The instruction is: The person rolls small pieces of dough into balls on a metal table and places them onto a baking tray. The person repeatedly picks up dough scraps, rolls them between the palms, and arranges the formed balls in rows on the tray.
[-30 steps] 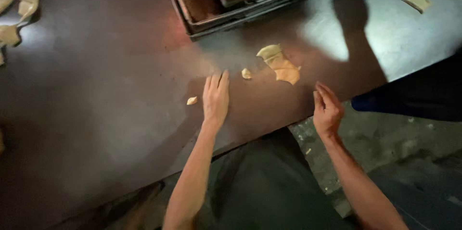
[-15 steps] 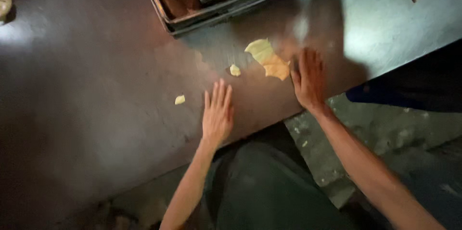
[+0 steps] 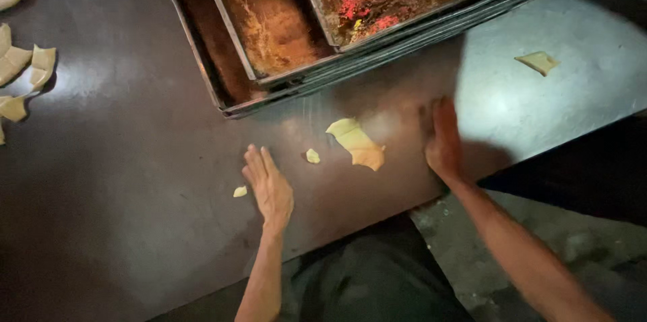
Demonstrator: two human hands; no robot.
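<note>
Dough scrap (image 3: 357,143) lies on the metal table (image 3: 135,180) between the flat, empty left hand (image 3: 269,187) and right hand (image 3: 445,140).

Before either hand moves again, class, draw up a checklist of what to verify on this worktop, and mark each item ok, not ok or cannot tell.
1. Left hand flat on the dark worktop, holding nothing: ok.
2. Right hand empty: cannot tell, blurred.
3. Large dough piece lies free between the hands, untouched: ok.
4. Small dough scraps gathered up: not ok, lying loose.
5. Stacked baking trays clean: not ok, rusty and stained.
</note>
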